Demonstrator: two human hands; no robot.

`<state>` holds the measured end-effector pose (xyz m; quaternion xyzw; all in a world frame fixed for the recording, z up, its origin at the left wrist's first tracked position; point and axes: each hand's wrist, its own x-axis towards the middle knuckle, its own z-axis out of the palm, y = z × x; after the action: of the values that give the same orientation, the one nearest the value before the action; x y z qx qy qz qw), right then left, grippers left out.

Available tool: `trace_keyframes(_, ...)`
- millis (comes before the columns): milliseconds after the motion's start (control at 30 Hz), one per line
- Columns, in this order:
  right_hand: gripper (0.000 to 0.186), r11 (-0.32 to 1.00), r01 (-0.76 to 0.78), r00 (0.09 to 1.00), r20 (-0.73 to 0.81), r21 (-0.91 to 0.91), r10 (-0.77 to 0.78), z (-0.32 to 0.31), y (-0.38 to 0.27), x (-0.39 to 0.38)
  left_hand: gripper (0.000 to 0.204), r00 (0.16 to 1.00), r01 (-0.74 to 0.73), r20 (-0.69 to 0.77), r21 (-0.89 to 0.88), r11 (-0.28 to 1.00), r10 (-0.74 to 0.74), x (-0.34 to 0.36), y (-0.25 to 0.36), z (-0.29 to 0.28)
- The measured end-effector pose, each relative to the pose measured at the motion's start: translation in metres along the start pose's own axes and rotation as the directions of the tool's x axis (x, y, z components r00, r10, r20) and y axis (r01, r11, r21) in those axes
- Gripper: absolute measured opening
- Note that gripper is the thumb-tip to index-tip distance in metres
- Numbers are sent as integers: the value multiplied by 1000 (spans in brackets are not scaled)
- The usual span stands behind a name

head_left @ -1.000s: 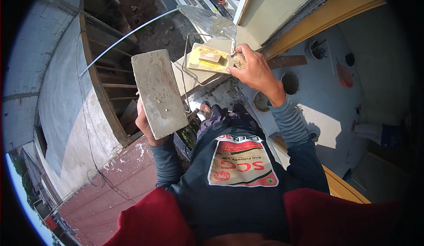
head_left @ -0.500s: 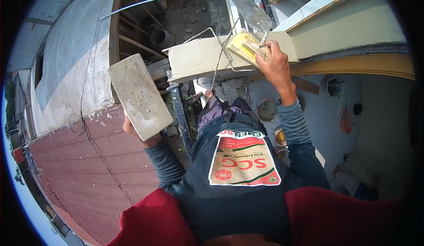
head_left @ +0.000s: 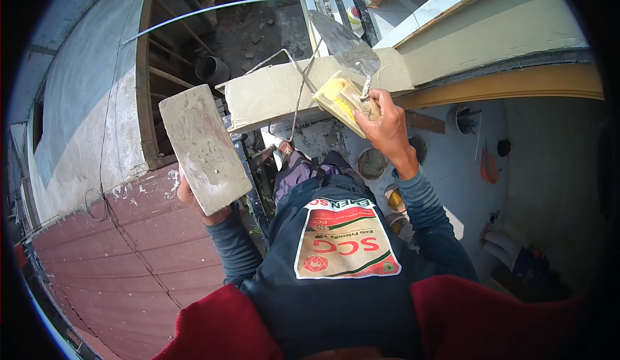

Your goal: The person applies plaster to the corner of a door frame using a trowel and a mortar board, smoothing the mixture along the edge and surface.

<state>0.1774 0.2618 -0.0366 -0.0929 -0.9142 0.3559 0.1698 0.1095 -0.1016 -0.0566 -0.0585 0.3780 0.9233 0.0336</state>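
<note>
A flat, rectangular mortar board (head_left: 201, 147) smeared with grey mortar rests on my left hand (head_left: 189, 198). That hand is closed at its lower left side, with most fingers hidden beneath. My right hand (head_left: 392, 127) is closed round two tools together. One is a pointing trowel (head_left: 349, 46), its grey blade directed up and away. The other is a yellow plastering float (head_left: 337, 99), held below the trowel near the front edge of a plastered ledge (head_left: 258, 95). Whether the float touches the ledge I cannot tell.
A bent metal rod (head_left: 301, 75) crosses the ledge. Below right stand a bucket of grey mix (head_left: 372, 164) and an orange basin (head_left: 489, 168). Red corrugated sheeting (head_left: 123, 256) lies to the left. A thin pale pipe (head_left: 213, 15) spans a drop beyond the ledge.
The view has swung a little right. My right hand has drawn the trowel and float back toward me, off the ledge's middle. The board has come slightly nearer the ledge.
</note>
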Motion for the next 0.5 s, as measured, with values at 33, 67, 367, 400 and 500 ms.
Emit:
trace_keyframes(33,43,998,-56,998,-40,22,57,-9,-7,-11,50,1000,2,4,-5,1000,-2,1,-2,4)
trace_keyframes(67,43,993,-111,990,-78,45,114,-18,-10,-19,50,999,38,-6,82,996,-37,2,-6,8)
trace_keyframes(367,44,953,-252,924,-251,170,289,-46,-12,-46,49,997,66,7,387,920,-75,27,-18,26)
trace_keyframes(400,44,955,-233,931,-242,185,274,-37,-16,-38,48,1000,5,25,429,903,-17,37,-18,24)
trace_keyframes(500,43,990,-21,976,-213,139,50,6,-35,-3,48,996,-65,73,355,932,42,54,-5,11)
